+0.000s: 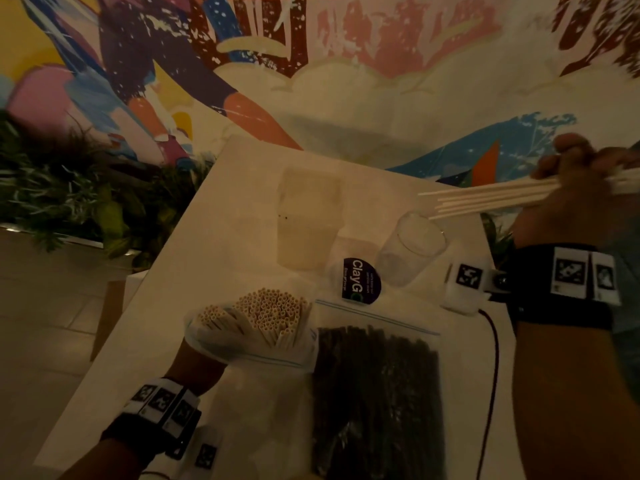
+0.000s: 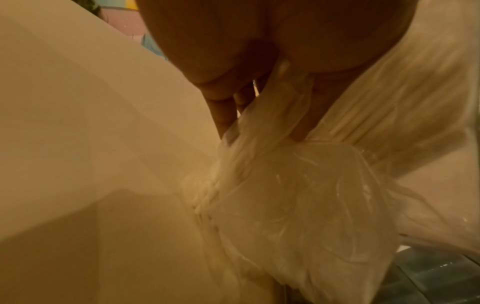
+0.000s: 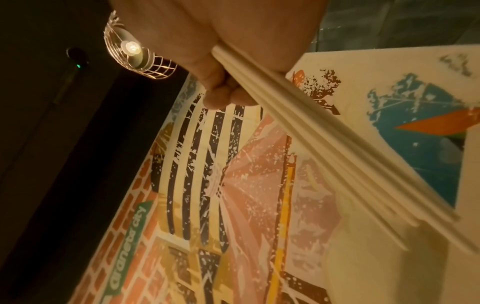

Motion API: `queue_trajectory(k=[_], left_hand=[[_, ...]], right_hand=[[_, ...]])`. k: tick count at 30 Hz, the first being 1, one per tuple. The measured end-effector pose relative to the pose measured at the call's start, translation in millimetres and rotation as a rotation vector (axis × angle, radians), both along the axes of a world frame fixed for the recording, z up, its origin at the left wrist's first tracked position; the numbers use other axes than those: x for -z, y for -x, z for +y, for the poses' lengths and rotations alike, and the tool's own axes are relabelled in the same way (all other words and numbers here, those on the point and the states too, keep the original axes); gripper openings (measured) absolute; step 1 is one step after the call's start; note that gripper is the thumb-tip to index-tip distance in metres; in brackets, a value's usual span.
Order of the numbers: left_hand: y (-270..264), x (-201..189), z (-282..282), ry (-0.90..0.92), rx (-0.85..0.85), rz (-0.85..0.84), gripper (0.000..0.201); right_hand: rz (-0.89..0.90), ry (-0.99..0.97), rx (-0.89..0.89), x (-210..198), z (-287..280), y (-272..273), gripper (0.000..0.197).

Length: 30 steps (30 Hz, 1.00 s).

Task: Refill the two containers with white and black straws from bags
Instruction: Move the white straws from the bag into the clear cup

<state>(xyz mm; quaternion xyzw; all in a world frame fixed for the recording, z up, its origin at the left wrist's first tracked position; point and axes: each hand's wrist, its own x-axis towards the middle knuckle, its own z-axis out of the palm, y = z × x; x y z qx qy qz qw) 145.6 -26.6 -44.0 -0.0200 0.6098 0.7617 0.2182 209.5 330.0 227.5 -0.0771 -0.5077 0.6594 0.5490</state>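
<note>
The right hand (image 1: 568,188) grips a small bundle of white straws (image 1: 485,199), fingers curled around one end so the free ends project toward the middle of the tabletop (image 1: 214,237). The bundle is held roughly level and raised above the clear glass container (image 1: 412,251), which stands near the right edge; this grip likely keeps the straws aligned so they can be tipped in together. The glass appears to hold no straws yet.

The left hand (image 2: 233,72) holds the bag of white straws (image 1: 256,323) near the front-left part of the tabletop. Its fingers (image 2: 223,117) are curled around the gathered plastic, pinching the bundle below the open mouth. This grip props the bag up with the straw ends facing upward, probably so more can be drawn out.

The bag of black straws (image 1: 377,393) lies flat and zipped at the front edge, touching the white bag on its right side. A frosted container (image 1: 308,220) stands toward the far edge, beside a round dark label (image 1: 360,280). The black straws appear untouched, so the task is judged to be at an early stage.
</note>
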Motion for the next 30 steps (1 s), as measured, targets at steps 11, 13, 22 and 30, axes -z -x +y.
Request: queue_trajectory(k=[11, 13, 22, 30], left_hand=[[-9, 18, -12, -0.955, 0.006, -0.219, 0.086], [-11, 15, -4, -0.860, -0.051, -0.146, 0.097], [-8, 1, 4, -0.203, -0.131, -0.084, 0.065], [-13, -1, 2, -0.066, -0.063, -0.114, 0.031]], right_hand=[[-0.354, -0.161, 0.152, 58, 23, 39, 0.037], [-0.385, -0.144, 0.116, 68, 27, 47, 0.036], [-0.696, 0.051, 0.153, 114, 28, 57, 0.043], [-1.051, -0.286, 0.303, 128, 40, 57, 0.052]])
